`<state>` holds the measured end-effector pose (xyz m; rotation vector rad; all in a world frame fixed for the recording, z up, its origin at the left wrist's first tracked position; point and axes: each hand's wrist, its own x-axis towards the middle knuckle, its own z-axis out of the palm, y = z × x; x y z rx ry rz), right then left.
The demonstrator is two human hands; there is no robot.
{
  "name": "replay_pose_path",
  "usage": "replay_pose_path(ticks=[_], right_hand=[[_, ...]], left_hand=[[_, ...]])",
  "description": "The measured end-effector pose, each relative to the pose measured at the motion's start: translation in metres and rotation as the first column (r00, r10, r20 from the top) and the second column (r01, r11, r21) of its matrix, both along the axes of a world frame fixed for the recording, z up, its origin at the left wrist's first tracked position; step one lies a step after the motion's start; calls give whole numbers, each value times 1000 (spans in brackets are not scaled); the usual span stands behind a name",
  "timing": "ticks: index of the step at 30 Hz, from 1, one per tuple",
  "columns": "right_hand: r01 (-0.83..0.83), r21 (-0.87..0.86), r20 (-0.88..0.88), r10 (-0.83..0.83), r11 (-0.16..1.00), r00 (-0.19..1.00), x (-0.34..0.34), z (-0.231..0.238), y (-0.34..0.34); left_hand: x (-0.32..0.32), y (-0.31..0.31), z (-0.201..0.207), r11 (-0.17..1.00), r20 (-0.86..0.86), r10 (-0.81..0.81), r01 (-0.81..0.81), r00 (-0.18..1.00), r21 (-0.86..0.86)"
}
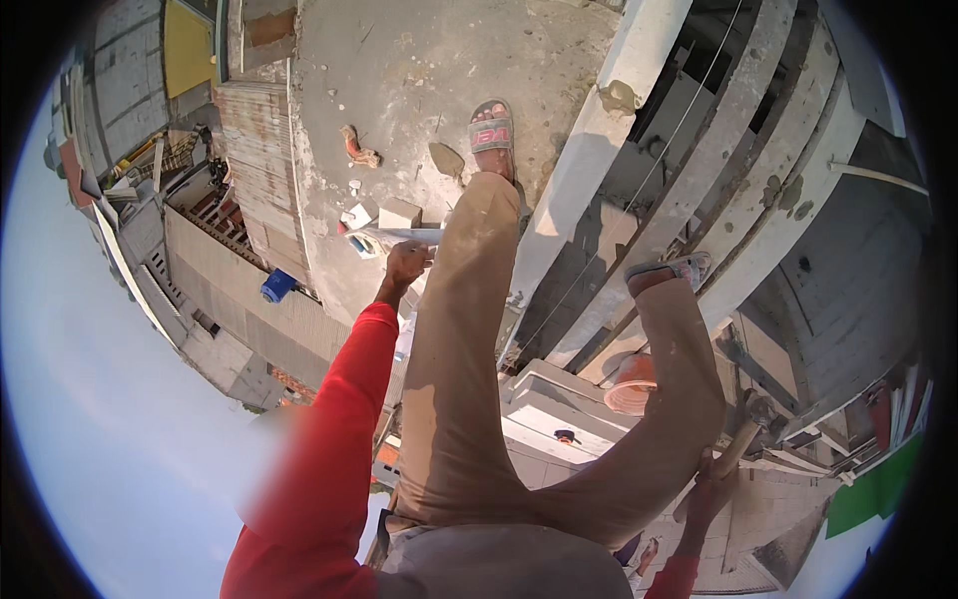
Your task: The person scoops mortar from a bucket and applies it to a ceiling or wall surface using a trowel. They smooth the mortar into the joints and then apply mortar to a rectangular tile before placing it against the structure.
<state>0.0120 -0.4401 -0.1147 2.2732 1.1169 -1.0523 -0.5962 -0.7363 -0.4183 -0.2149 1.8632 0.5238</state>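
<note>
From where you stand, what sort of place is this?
Probably a building site, perhaps up at roof level: there are splotched pale beams, an orange bucket and rusty corrugated sheeting.

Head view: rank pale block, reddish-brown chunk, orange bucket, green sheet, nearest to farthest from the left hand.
From the left hand:
1. Pale block, just above it in the picture
2. Reddish-brown chunk, above, slightly left
3. Orange bucket, right, between the legs
4. Green sheet, lower right rim

Wooden-handled tool [738,448], probably a hammer, held slanting
</note>
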Motion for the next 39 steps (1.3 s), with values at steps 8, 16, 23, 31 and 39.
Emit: replay_pose_path(ticks=[8, 16, 23, 31, 39], right_hand=[[-353, -64, 575, 323, 934, 752, -65, -33, 18], [-650, -77, 447, 609, 756, 655, -78, -33, 16], [-455, 171, 182, 426, 874, 886, -151, -2, 17], [327, -370, -689, -492, 870, 531, -303, 34, -32], [521, -451, -767, -613, 725, 190, -363, 142, -6]], left_hand=[[27, -2, -254, 916, -234, -361, 297, 903, -270], [13, -7, -250, 918, -202, -316, 245, 927, -311], [-15, 20, -69, 993, -202, 107, -115, 973, -25], [8, 150, 228, 938, -7, -28, 29, 1000, 345], [92, 230, 429, 560, -271, -664, 703, 697, 438]])
